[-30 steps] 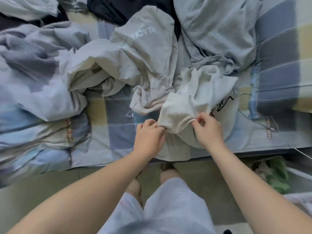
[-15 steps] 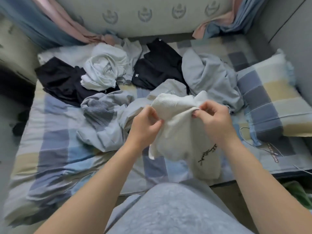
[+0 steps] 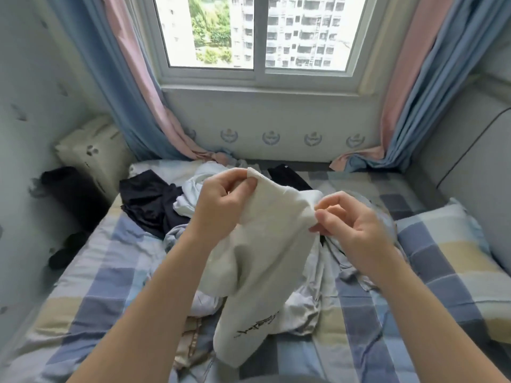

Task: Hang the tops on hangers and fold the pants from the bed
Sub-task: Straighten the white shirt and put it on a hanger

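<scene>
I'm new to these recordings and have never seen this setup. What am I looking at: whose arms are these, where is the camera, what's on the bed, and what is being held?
There is no machine here. A person wears one wide-angle camera on the head, looking forward and down, so the two bare arms are their own. The left hand and right hand each pinch the ribbed top edge of a cream-white garment with black script printed near its lower end, held up over the bed. The bed has a checked sheet. On it lie a black garment, crumpled grey clothes and a checked pillow. Behind are a window and blue-and-pink curtains. No hanger is visible.
</scene>
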Demonstrator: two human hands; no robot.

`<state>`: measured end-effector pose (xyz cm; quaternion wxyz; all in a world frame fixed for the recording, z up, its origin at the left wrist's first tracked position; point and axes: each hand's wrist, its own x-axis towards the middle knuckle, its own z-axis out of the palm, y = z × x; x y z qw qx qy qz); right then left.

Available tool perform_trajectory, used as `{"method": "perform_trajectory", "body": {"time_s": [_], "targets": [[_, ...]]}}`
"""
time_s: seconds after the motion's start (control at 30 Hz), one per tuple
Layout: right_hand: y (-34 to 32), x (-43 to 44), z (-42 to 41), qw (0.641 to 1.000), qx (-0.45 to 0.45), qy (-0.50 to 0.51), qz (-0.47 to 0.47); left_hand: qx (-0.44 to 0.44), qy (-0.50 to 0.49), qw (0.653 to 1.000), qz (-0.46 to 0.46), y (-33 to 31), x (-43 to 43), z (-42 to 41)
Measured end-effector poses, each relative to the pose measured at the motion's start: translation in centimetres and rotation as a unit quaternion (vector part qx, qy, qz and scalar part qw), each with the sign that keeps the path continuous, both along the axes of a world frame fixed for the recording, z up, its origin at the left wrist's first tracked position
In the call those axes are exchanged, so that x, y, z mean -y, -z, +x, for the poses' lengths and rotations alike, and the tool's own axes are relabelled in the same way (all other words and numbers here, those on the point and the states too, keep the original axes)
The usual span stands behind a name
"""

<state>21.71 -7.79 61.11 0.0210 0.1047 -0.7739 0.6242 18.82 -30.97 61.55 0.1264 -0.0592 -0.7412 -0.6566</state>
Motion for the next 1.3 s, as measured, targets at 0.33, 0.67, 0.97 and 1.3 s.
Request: {"method": "perform_trajectory", "body": {"time_s": [0.33, 0.67, 0.97, 1.3], "targets": [[0.2, 2.4, -1.4, 0.959, 0.011, -0.235, 0.157, 0.024, 0.149, 0.984, -0.096, 0.1, 0.7, 4.0], [1.6, 5.0, -1.2, 0.955, 0.037, -0.293, 0.037, 0.000, 0.109, 0.985, -0.132, -0.9, 1.4, 4.6], [7.0, 3.0, -2.0, 0.953, 0.069, -0.247, 0.162, -0.024, 0.080, 0.991, -0.101, -0.7, 1.8, 4.4], [17.3, -1.6, -1.4, 0.892, 0.293, -0.215, 0.270, 0.014, 0.021, 0.999, 0.040, -0.7, 2.5, 3.8]]}}
